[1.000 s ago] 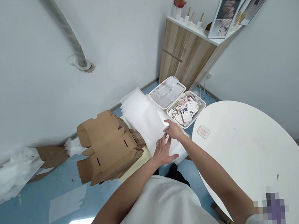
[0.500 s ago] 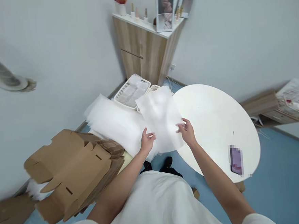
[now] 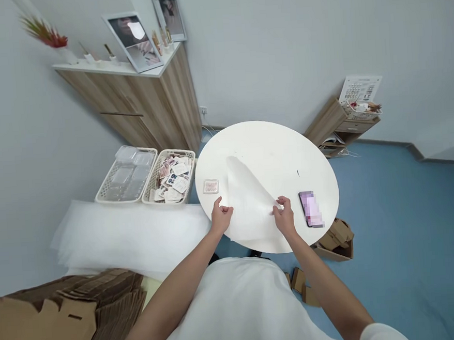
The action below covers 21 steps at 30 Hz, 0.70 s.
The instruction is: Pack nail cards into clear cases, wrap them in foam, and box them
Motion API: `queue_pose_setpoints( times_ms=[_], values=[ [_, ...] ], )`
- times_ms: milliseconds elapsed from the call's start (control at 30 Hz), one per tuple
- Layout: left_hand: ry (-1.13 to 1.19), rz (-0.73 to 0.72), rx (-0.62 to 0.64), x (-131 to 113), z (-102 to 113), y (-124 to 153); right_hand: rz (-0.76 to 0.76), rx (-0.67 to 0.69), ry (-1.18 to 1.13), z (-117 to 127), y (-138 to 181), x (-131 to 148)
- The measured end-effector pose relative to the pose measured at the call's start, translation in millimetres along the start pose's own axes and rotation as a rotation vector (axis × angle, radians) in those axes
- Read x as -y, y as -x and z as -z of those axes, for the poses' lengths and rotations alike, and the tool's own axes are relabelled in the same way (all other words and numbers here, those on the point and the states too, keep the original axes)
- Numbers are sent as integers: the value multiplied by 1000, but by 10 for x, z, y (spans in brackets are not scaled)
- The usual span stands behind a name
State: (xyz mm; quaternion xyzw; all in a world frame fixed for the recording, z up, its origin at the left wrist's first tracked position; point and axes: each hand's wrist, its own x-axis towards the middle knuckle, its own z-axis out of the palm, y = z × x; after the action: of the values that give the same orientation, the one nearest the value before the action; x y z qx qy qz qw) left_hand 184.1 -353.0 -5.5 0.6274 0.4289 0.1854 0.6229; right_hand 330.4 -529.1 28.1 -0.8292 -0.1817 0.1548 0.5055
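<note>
While the right hand (image 3: pixel 284 216) pinches the right edge of a thin white sheet (image 3: pixel 249 210) between thumb and fingers, the left hand (image 3: pixel 220 217) has its thumb and fingertips closed on the left edge. The sheet therefore spans the gap between the two hands, reaching past the fingertips to a narrow far end and also extending nearer the body. It is over a round white table (image 3: pixel 275 143). Just beyond the left hand is a small flat pink-and-clear case (image 3: pixel 211 186); near the right hand, on its right, lies a phone (image 3: pixel 311 209), its screen pixelated. Left of the table, more white sheets (image 3: pixel 130 233) are spread in a pile. Past them stand a basket of clear plastic boxes (image 3: pixel 116 201) and a basket of printed cards (image 3: pixel 189 177). Flattened brown cardboard (image 3: pixel 39 328) fills the lower left.
</note>
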Motion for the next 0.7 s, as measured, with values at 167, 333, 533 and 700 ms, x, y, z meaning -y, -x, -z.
queue_pose_setpoints(
  times_ms=[167,333,533,700],
  values=[
    [-166,34,9,6,-505,-107,-102,72,-14,403,-221,-445],
    [-345,77,-12,90,-797,-143,-221,157,70,561,-411,-839],
    [-491,152,-50,171,-961,-141,-207,233,267,601,-528,-1100],
    [-601,126,-56,214,-1034,-111,-90,263,473,677,-530,-1170]
  ],
)
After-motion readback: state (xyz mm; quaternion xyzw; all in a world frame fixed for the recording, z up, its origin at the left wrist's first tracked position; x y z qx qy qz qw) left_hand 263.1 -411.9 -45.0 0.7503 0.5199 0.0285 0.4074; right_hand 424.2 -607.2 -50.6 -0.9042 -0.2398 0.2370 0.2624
